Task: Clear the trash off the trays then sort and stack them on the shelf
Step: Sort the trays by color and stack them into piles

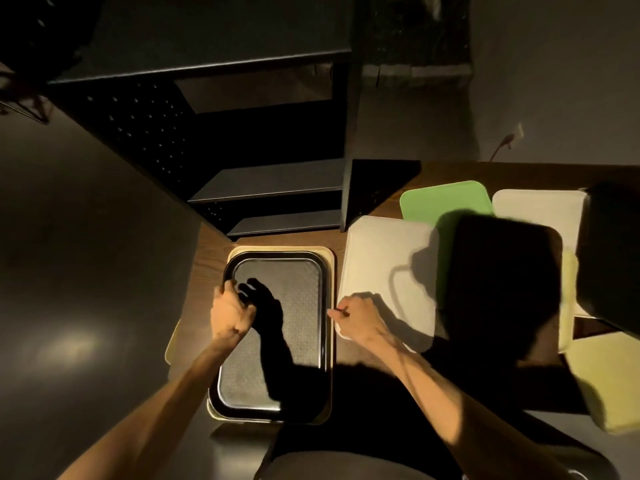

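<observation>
Black tray: I see it nested on a cream tray, near-left part of the table, right under both hands.
Long axis: runs near-to-far, straight toward the shelf beyond its far end.
Left hand: fingers curled over the black tray's left rim, toward the far corner; I read it as gripping.
Right hand: at the right rim of the stack, fingers curled on an edge; I can't tell whether it's the black or the cream one.
Nearer hand: neither, one on each long side.
Tray contents: black tray shows bare textured surface, no trash visible.
Other trays: white tray just right of the stack, green tray partly under it farther back, another white tray far right, yellow tray near right; a second black tray overlaps them. All look bare.
Next move (my judgement): lift and slide lengthwise, away from me, into the shelf.
</observation>
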### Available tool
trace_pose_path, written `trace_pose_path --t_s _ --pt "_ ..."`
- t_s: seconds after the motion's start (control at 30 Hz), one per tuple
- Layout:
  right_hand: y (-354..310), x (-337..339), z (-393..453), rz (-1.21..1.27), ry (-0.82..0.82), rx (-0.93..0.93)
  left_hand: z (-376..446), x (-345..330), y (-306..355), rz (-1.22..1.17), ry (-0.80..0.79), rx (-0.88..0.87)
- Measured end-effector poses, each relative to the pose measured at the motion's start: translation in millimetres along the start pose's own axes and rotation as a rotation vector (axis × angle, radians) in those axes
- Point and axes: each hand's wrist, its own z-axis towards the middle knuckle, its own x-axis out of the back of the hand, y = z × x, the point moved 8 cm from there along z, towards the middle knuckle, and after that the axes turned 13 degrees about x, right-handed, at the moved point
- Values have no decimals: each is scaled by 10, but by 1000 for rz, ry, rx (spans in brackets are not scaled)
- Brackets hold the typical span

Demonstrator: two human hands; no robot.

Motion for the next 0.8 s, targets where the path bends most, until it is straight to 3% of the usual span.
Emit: trace_pose_path --t_s 0.4,0.8 --pt "714 1986 -563 170 210 109 -1197 -918 2395 -134 -231 -226" --pt "2199 3246 -1509 84 525 -19 -2106 -1929 3692 -32 -468 -381"
